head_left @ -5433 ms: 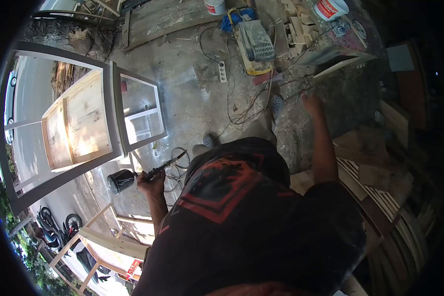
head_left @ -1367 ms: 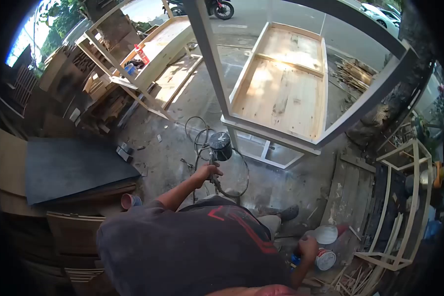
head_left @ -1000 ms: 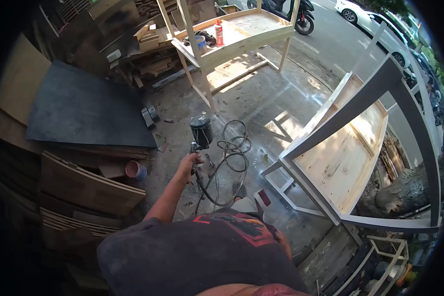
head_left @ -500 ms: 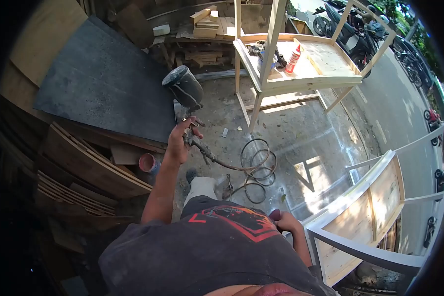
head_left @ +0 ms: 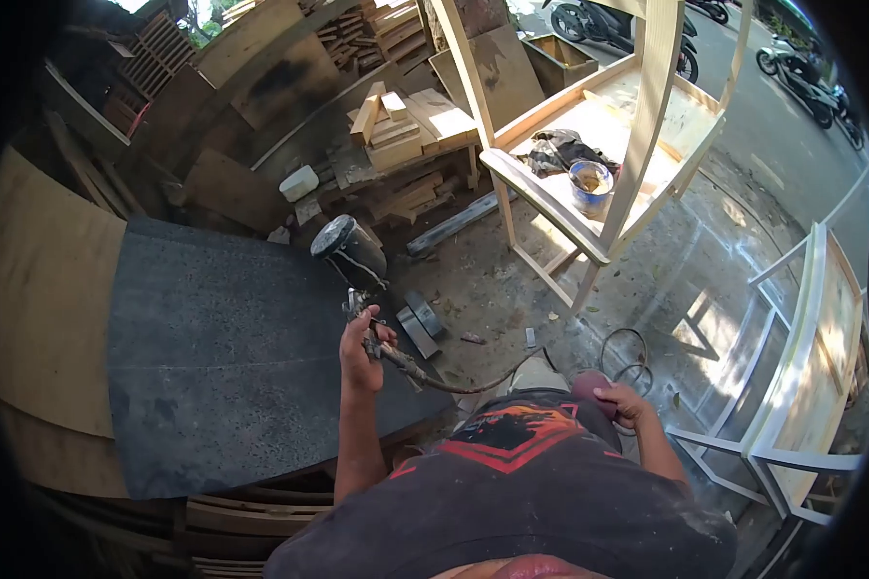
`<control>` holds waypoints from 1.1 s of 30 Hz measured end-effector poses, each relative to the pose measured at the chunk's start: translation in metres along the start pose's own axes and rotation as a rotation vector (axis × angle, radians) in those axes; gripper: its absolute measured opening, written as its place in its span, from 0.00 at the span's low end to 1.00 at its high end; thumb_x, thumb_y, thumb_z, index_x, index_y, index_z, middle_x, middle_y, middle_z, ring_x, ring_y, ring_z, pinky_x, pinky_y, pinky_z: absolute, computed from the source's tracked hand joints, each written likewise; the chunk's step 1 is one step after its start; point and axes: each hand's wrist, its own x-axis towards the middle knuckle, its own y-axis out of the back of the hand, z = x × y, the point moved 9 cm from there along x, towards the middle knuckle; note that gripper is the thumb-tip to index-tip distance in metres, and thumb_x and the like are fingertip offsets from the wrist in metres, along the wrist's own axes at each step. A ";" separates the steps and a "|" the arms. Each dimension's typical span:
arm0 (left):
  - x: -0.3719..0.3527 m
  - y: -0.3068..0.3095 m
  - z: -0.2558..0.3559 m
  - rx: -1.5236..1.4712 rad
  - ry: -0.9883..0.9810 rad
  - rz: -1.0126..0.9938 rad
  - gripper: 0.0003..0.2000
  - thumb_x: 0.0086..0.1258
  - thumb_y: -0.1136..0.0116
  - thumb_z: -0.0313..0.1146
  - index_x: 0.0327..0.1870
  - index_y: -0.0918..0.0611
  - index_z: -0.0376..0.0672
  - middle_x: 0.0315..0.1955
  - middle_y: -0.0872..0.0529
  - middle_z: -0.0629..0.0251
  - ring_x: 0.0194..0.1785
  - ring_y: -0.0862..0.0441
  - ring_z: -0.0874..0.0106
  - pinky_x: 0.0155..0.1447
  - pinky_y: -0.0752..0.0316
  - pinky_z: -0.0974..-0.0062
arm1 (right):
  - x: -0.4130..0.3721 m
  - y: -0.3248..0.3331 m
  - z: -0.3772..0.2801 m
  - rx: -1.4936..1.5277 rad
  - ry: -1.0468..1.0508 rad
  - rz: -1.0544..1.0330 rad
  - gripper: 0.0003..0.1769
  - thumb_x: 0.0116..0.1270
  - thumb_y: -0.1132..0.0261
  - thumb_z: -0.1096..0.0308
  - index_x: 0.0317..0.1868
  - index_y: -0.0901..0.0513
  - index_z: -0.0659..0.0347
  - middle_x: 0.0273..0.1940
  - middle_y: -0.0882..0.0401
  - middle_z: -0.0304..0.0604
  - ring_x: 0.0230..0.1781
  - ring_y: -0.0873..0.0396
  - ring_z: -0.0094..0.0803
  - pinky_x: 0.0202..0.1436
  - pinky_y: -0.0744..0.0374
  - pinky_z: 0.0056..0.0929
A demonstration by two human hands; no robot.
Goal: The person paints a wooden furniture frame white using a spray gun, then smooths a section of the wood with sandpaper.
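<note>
Left hand [head_left: 360,359] is closed round a paint-smeared metal spray gun [head_left: 359,316] with a black cylindrical cup [head_left: 355,257], near a dark-grey flat sheet [head_left: 232,357]; well apart, the right hand [head_left: 630,403] clasps a maroon rounded object [head_left: 589,388]. Good handling seems to mean keeping the cup steady and guiding the thin dark hose [head_left: 439,386], coiled farther along the grey concrete floor [head_left: 637,309], clear of the white-edged wooden frame [head_left: 787,347].

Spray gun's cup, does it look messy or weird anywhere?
Yes, a bit: pale streaks run along the side of the dark cup on the spray gun in the left hand. They look like paint drips, perhaps.
</note>
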 end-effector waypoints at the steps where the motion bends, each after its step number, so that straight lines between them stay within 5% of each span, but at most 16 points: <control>1: 0.027 0.001 0.010 -0.011 0.017 -0.054 0.21 0.75 0.40 0.49 0.57 0.21 0.41 0.24 0.22 0.70 0.35 0.21 0.71 0.47 0.25 0.63 | 0.020 -0.012 -0.037 0.013 0.116 0.063 0.22 0.72 0.30 0.61 0.60 0.18 0.67 0.50 0.13 0.42 0.45 0.15 0.29 0.52 0.17 0.30; 7: 0.176 -0.020 0.046 -0.055 0.039 -0.137 0.21 0.75 0.41 0.49 0.57 0.21 0.41 0.25 0.24 0.71 0.34 0.23 0.72 0.47 0.26 0.64 | 0.115 -0.141 -0.309 0.060 0.843 0.241 0.16 0.75 0.36 0.65 0.56 0.17 0.66 0.47 0.15 0.39 0.45 0.20 0.26 0.55 0.23 0.28; 11: 0.270 -0.043 0.059 -0.093 0.095 -0.207 0.20 0.76 0.42 0.49 0.57 0.21 0.42 0.24 0.24 0.72 0.34 0.24 0.72 0.47 0.26 0.65 | 0.181 -0.231 -0.470 0.184 1.111 0.333 0.19 0.78 0.38 0.60 0.53 0.15 0.71 0.42 0.14 0.40 0.42 0.21 0.25 0.49 0.22 0.29; 13: 0.313 -0.051 0.066 -0.071 0.096 -0.190 0.21 0.77 0.44 0.51 0.56 0.20 0.42 0.25 0.24 0.72 0.34 0.24 0.72 0.46 0.25 0.63 | 0.206 -0.247 -0.550 -0.133 1.178 0.656 0.18 0.75 0.37 0.59 0.41 0.17 0.70 0.30 0.21 0.39 0.31 0.21 0.26 0.39 0.21 0.32; 15: 0.344 -0.057 0.084 -0.108 0.113 -0.179 0.20 0.76 0.42 0.50 0.56 0.20 0.43 0.25 0.24 0.72 0.34 0.24 0.72 0.47 0.26 0.64 | 0.201 -0.282 -0.622 -0.152 1.369 0.809 0.19 0.75 0.39 0.60 0.34 0.22 0.71 0.28 0.20 0.50 0.30 0.20 0.40 0.39 0.22 0.41; 18: 0.390 -0.058 0.098 -0.126 0.130 -0.166 0.19 0.75 0.42 0.50 0.55 0.20 0.45 0.25 0.24 0.73 0.35 0.24 0.72 0.48 0.26 0.64 | 0.182 -0.345 -0.700 -0.281 1.768 1.056 0.12 0.72 0.36 0.67 0.39 0.23 0.71 0.37 0.22 0.57 0.40 0.20 0.55 0.46 0.23 0.51; 19: 0.406 -0.056 0.100 -0.125 0.134 -0.157 0.19 0.75 0.42 0.50 0.55 0.20 0.45 0.25 0.25 0.72 0.35 0.24 0.72 0.48 0.26 0.64 | 0.182 -0.364 -0.719 -0.325 1.960 1.141 0.11 0.71 0.36 0.69 0.40 0.24 0.71 0.40 0.23 0.59 0.43 0.22 0.57 0.47 0.24 0.52; 22: 0.442 -0.058 0.103 -0.109 0.168 -0.137 0.18 0.75 0.42 0.50 0.54 0.20 0.45 0.25 0.24 0.72 0.35 0.25 0.72 0.47 0.26 0.63 | 0.211 -0.383 -0.754 -0.264 1.952 1.173 0.14 0.68 0.34 0.69 0.46 0.26 0.71 0.46 0.28 0.63 0.43 0.25 0.56 0.51 0.25 0.57; 24: 0.473 -0.064 0.100 -0.115 0.207 -0.174 0.18 0.75 0.41 0.50 0.53 0.19 0.46 0.25 0.24 0.72 0.35 0.25 0.72 0.47 0.26 0.63 | 0.222 -0.390 -0.746 -0.273 2.065 1.129 0.35 0.71 0.30 0.60 0.67 0.32 0.78 0.58 0.30 0.70 0.60 0.28 0.64 0.64 0.27 0.60; 26: 0.507 -0.066 0.093 -0.105 0.253 -0.187 0.18 0.75 0.42 0.50 0.53 0.20 0.46 0.25 0.24 0.71 0.35 0.24 0.71 0.47 0.26 0.61 | 0.228 -0.409 -0.732 -0.494 2.006 1.192 0.47 0.71 0.29 0.54 0.75 0.40 0.80 0.68 0.35 0.75 0.73 0.37 0.71 0.75 0.36 0.66; 30: 0.559 -0.087 0.091 -0.036 0.329 -0.249 0.18 0.75 0.42 0.50 0.52 0.21 0.46 0.25 0.24 0.72 0.35 0.23 0.71 0.49 0.25 0.59 | 0.265 -0.407 -0.741 -0.537 1.915 1.330 0.45 0.75 0.32 0.56 0.77 0.42 0.81 0.73 0.41 0.80 0.79 0.45 0.75 0.80 0.45 0.70; 33: 0.600 -0.108 0.092 -0.007 0.398 -0.349 0.17 0.75 0.42 0.49 0.52 0.20 0.45 0.25 0.24 0.72 0.35 0.24 0.70 0.49 0.24 0.57 | 0.230 -0.411 -0.768 -0.541 1.987 1.195 0.35 0.75 0.38 0.70 0.75 0.40 0.81 0.73 0.40 0.81 0.78 0.42 0.76 0.79 0.41 0.71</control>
